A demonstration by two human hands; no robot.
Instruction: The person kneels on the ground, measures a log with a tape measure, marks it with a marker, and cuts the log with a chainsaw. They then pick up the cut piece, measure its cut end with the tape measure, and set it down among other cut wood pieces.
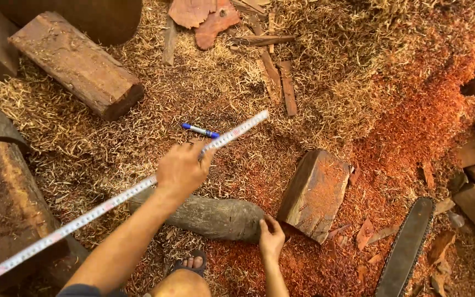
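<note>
Left hand [181,170] pinching stiff, springy tape measure [116,201] mid-length; right hand [271,240], fingers loosely curled, touching heavy, rough log [215,217] at its cut end, likely needing both hands underneath.

Long white measuring tape [111,201] stretched diagonally, grey rounded log [215,217] lying crosswise on reddish sawdust

Log [215,217] on shavings [204,88], block [314,192] right (touching?), pen [200,130] behind, chainsaw bar [405,247] far right
</note>
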